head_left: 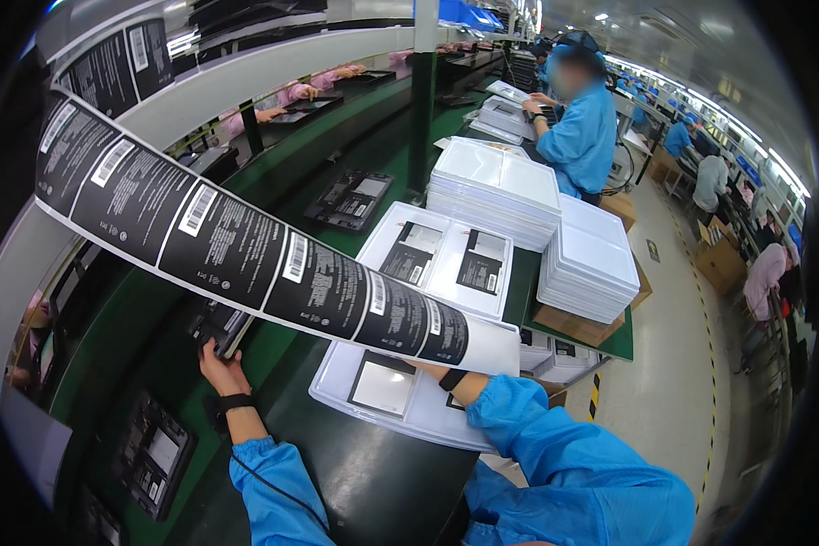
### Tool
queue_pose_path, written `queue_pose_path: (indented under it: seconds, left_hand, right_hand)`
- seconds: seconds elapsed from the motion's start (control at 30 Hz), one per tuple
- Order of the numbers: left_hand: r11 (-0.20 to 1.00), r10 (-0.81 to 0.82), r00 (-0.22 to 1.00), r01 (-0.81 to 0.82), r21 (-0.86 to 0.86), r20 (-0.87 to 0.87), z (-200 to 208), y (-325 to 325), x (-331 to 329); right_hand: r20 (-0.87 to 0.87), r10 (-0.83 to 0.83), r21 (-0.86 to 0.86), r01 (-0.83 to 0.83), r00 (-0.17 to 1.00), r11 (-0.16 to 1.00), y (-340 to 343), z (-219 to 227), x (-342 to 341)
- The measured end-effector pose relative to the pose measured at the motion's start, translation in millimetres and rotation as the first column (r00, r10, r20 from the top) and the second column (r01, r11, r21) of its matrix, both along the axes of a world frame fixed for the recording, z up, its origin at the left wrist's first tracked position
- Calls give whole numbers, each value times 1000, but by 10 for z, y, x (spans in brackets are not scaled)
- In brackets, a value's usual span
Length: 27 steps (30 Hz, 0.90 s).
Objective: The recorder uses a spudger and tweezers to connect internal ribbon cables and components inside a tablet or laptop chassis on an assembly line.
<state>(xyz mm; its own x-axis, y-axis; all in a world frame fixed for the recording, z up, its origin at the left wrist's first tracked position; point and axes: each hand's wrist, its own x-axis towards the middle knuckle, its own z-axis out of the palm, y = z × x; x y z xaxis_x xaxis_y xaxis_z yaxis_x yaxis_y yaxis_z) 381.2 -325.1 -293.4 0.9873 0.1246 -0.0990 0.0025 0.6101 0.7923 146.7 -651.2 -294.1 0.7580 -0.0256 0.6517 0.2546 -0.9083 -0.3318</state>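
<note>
A long strip of black printed labels with white barcodes [218,241] curves from the upper left across the middle, ending in a blank white tail. Below it, my left hand [222,371] grips the near edge of a black laptop base [217,328] on the green line; the strip hides part of that base. My right hand [435,370] reaches under the tail of the strip, over a white plastic tray [337,400]. Its fingers are covered by the strip. A label-like panel with a pale middle [382,386] lies in that tray.
Another white tray [455,237] holds black labelled panels. Stacks of white trays [491,187] stand beyond and to the right [587,255]. More laptop bases lie on the line, one near [155,455] and one far [350,197]. A green post [422,118] rises behind; a blue-clad co-worker [582,136] works farther along.
</note>
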Motion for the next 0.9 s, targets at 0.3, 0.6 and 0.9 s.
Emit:
queue_pose_path:
  seconds: [0.3,0.6,0.9]
  left_hand:
    - [978,8,997,8,-209,78,158,330,-865]
    - [976,-74,996,60,-207,-59,202,784,-2400]
    - [815,26,999,-38,579,30,129,1547,-3923]
  right_hand:
    - [42,-56,31,55,998,998,38,169,-103]
    - [96,-121,113,110,988,987,-99,-30,-211]
    - [74,-149,160,135,986,978,8,-64,-151]
